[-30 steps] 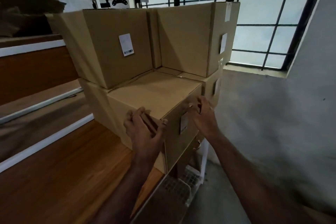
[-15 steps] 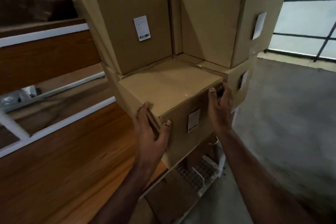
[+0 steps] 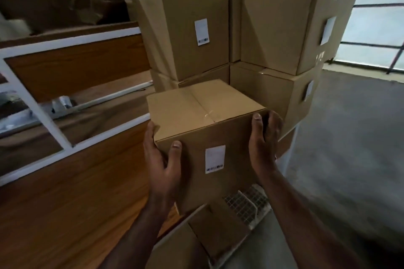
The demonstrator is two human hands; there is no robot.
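At the far left, a white shelf frame [image 3: 32,105] carries wooden boards, and crumpled brown paper [image 3: 87,4] lies on the upper level. The lowest wooden board [image 3: 54,203] runs toward the viewer. At its right front edge, the left hand [image 3: 162,159] grips the near left corner of a sealed cardboard box [image 3: 207,116]. The thumb is pressed flat on the front face and the fingers are wrapped round the left side, mostly out of sight. The box sits between both hands, tilted slightly, and overhangs the board's right edge. Whether its underside clears the board cannot be told. A white barcode label [image 3: 215,159] is stuck on its front face, and a taped seam crosses its top.

Just behind it stand stacked boxes: an upper left box [image 3: 188,35] with its own label, an upper right box [image 3: 279,24], and a lower right box [image 3: 273,91] beneath that one.

The right hand [image 3: 263,144] clamps the held box's near right corner, with the thumb up along the front edge and the fingers curled round the right side.

Below the hands, a flat cardboard piece [image 3: 214,231] lies on a wire mesh shelf [image 3: 247,203]. To the right is a grey concrete floor [image 3: 349,137], with a barred window [image 3: 376,24] above it.
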